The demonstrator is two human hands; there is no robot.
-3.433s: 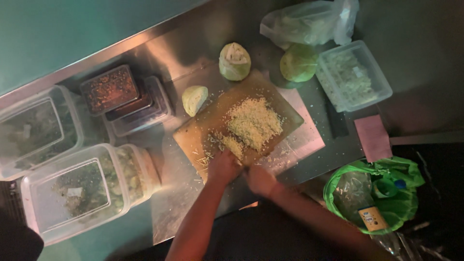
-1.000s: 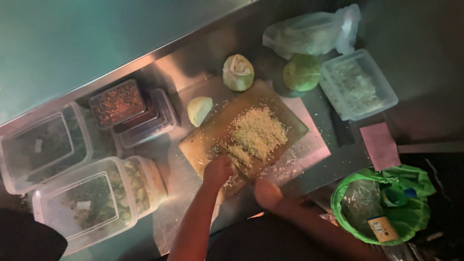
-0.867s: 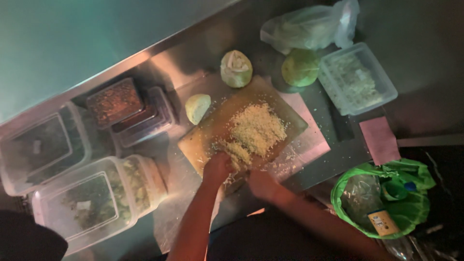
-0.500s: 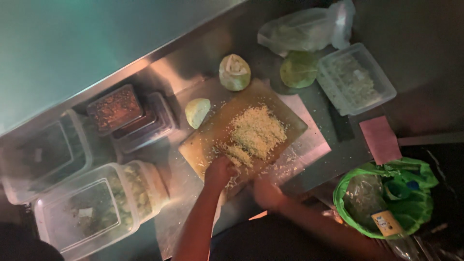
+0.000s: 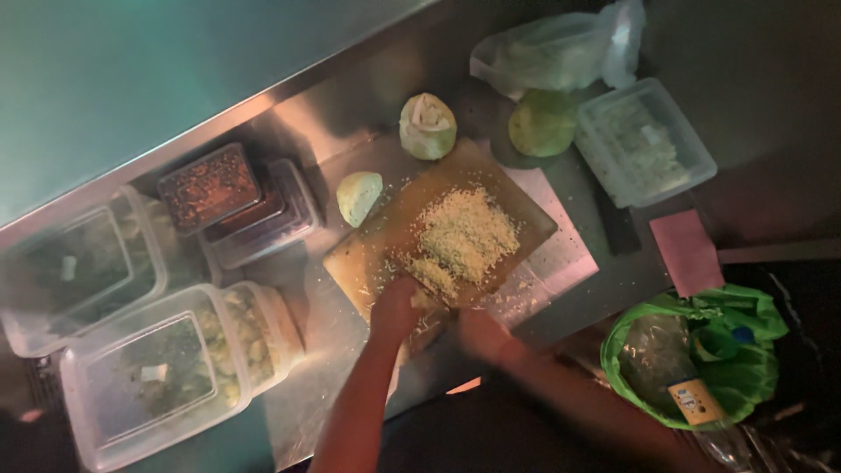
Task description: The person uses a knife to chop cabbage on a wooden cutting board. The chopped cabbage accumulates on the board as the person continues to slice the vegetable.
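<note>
Upper right of the frame: crumpled clear plastic bag, with a clear lidded plastic tub just below. Lower right: green plastic bag holding a small yellow-and-white label. Left: stacked clear lidded containers.

Wooden cutting board lies skewed on the steel counter, scattered with pale scraps. Heap of finely chopped yellowish cabbage sits mid-board, a thinner trail running to the near edge. Uncut cabbage chunk rests at the board's far-left corner.
</note>
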